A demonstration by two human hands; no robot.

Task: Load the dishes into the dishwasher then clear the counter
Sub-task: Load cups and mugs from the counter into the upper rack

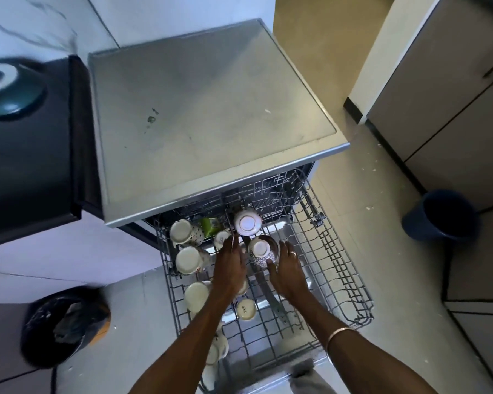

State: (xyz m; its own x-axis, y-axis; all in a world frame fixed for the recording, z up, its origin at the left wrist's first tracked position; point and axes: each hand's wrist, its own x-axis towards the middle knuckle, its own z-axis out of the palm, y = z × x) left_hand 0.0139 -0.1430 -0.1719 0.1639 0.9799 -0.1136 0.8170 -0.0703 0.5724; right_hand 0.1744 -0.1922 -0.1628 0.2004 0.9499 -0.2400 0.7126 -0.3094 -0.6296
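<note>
The patterned cup (262, 253) sits upside down in the pulled-out dishwasher rack (339, 268), gripped by the right hand (286, 270). The left hand (229, 263), just beside it, reaches with straight fingers toward a smaller cup (222, 238) at its fingertips.

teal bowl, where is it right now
In the head view, the teal bowl sits upside down on the dark counter at far left, left of the dishwasher's top.

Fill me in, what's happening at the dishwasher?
A person is loading the pulled-out upper rack. The right hand grips an upturned patterned cup near the rack's middle; the left hand reaches to a small cup beside it. Several upturned cups already line the rack's left side. A dark green bowl sits on the counter.
</note>
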